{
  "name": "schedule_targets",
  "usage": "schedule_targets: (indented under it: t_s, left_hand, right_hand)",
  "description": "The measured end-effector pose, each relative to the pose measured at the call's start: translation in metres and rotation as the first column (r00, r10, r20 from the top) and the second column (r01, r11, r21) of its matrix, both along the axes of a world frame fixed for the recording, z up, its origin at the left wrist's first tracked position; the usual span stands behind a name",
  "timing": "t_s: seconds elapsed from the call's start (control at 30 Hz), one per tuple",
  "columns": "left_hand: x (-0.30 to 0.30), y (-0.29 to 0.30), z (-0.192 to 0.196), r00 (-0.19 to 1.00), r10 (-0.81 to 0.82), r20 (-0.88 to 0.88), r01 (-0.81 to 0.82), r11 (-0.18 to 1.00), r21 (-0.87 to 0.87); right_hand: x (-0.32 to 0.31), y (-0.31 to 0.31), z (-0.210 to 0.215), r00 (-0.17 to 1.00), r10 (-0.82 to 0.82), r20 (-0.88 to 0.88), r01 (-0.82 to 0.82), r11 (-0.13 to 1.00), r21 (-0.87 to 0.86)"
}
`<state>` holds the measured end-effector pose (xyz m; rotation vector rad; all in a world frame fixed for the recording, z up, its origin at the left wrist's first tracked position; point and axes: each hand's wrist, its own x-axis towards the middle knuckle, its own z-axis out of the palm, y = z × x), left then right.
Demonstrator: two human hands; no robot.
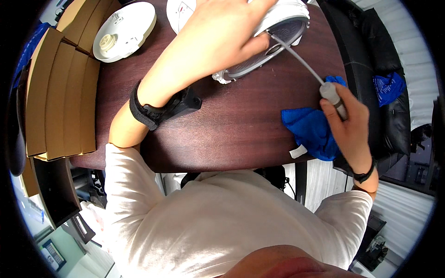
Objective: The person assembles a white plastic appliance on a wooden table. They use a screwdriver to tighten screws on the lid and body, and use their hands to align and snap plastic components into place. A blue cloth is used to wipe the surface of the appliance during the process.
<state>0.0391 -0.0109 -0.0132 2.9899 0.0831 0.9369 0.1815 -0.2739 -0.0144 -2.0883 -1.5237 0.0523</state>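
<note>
A white round housing [285,28] with a dark grey inner face is tilted on its edge at the far side of the table. My left hand [222,34] reaches across and grips it, thumb at the rim; some of the fingers leave the picture at the top. In my right hand [351,127] is a screwdriver [330,94] with a grey handle and a long thin shaft. Its shaft slants up and left to the housing's rim, close to my left thumb. Whether the tip sits in a screw cannot be seen.
A white round cover [134,28] with a cream knob lies at the far left, beside a row of cardboard boxes [60,102]. Near the right table edge [250,166] is a crumpled blue cloth [308,127]. A black couch [366,69] stands beyond, right.
</note>
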Motion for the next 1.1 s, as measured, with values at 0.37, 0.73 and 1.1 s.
schedule_targets:
  t_s: [0.37,0.73,1.1]
  left_hand:
    - [0.012,-0.009,-0.012,0.988,0.139,0.066,-0.141,0.99,0.028]
    - [0.015,-0.008,-0.009,0.989,0.143,0.025,-0.142,0.989,-0.047]
    - [0.012,-0.01,-0.009,0.982,0.187,-0.021,-0.186,0.982,0.04]
  right_hand:
    - [-0.027,0.0,-0.019,0.506,-0.063,-0.86,0.001,0.997,-0.073]
    - [0.011,0.002,-0.019,0.977,-0.019,-0.213,0.022,1.0,0.015]
    - [0.042,0.014,0.041,0.712,0.072,0.698,-0.128,0.991,0.028]
